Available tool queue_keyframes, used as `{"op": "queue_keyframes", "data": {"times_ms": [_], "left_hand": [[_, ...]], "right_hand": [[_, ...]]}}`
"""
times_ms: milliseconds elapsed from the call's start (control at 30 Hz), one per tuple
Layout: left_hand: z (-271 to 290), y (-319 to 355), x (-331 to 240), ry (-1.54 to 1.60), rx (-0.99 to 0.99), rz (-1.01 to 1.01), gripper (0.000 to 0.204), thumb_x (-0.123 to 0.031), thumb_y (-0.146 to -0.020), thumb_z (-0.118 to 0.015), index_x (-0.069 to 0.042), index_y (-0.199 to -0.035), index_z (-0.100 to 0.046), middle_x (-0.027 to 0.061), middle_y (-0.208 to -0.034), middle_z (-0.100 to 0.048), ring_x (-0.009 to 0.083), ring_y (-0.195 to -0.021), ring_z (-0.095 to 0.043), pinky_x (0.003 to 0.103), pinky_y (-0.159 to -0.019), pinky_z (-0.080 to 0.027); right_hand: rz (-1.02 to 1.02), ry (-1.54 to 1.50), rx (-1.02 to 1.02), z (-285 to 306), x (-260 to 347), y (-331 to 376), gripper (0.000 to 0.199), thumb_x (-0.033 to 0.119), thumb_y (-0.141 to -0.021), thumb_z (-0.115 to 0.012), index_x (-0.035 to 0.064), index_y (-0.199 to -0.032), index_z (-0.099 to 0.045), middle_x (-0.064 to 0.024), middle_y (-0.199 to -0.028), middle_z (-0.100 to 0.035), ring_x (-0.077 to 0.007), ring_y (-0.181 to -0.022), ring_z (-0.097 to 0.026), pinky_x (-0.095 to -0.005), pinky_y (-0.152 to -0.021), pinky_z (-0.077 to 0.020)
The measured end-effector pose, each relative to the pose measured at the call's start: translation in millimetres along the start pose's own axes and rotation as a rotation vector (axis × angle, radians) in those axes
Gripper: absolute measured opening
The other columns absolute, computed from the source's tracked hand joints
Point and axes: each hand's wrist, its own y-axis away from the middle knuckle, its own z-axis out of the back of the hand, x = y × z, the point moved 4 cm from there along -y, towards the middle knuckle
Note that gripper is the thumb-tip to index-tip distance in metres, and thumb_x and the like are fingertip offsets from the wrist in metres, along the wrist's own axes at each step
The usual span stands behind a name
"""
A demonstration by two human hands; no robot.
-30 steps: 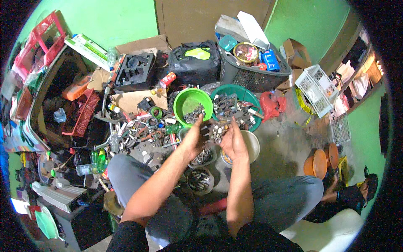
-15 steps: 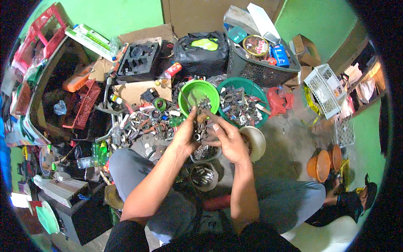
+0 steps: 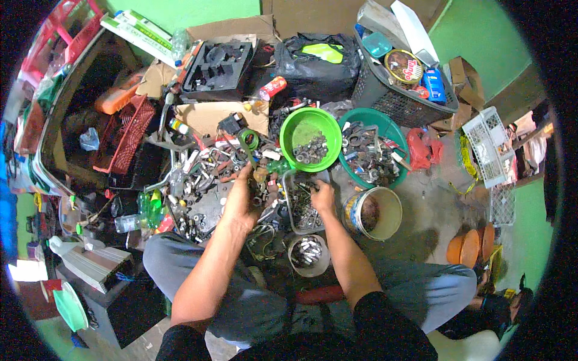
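Observation:
My left hand [image 3: 241, 207] hovers over the heap of scrap hardware [image 3: 220, 174], fingers curled around a long dark metal piece [image 3: 249, 150] that juts up past them; its kind is unclear. At a clear rectangular tub [image 3: 291, 210] filled with small screws and metal bits [image 3: 304, 207], my right hand [image 3: 325, 200] reaches in over the right side. Its fingers are bent together at the contents, and whatever they pinch is too small to make out. Beyond the tub stands a bright green basin [image 3: 292, 129] with nuts and washers lying in it.
A dark green basin [image 3: 400, 123] of mixed parts and a whitish bucket [image 3: 394, 210] stand to the right. Close to me is a small round container [image 3: 294, 265] of shiny cylinders. Behind are a black bag [image 3: 313, 72] and a loaded grey basket [image 3: 385, 96].
My hands, close together before the green basin earlier, have separated. The right has come down to the clear tub; the left has shifted left over the heap. The view has swung slightly left.

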Motion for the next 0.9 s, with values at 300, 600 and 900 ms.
{"op": "queue_keyframes", "data": {"times_ms": [300, 600, 900], "left_hand": [[-3, -13, -11, -0.182, 0.128, -0.031, 0.031, -0.037, -0.097, -0.050, -0.013, -0.115, -0.057, 0.0040, -0.099, -0.064, 0.0163, -0.085, -0.061, 0.034, -0.074, -0.052], [-18, -23, -4, -0.208, 0.208, 0.031, 0.032, -0.033, -0.097, -0.048, -0.008, -0.116, -0.057, 0.0060, -0.099, -0.066, 0.0152, -0.080, -0.063, 0.029, -0.065, -0.051], [-30, 16, -8, -0.256, 0.403, 0.065, 0.042, -0.054, -0.096, -0.042, -0.018, -0.105, -0.061, -0.0017, -0.090, -0.066, 0.0097, -0.077, -0.061, 0.025, -0.058, -0.041]], "right_hand": [[-0.247, 0.376, 0.232, -28, -6, 3, 0.038, 0.021, -0.083, -0.069, 0.0117, -0.119, -0.061, -0.0199, -0.130, -0.046, -0.0411, -0.108, -0.057, -0.0493, -0.090, -0.0480], [-0.029, -0.114, 0.065, 21, -3, 22, 0.022, 0.013, -0.090, -0.060, 0.0012, -0.108, -0.065, -0.0225, -0.111, -0.061, -0.0368, -0.098, -0.060, -0.0450, -0.086, -0.0462], [0.087, -0.961, 0.386, 94, 69, 57, 0.031, 0.004, -0.083, -0.069, 0.0024, -0.113, -0.063, -0.0053, -0.108, -0.066, -0.0161, -0.101, -0.060, -0.0322, -0.093, -0.0461]]}}
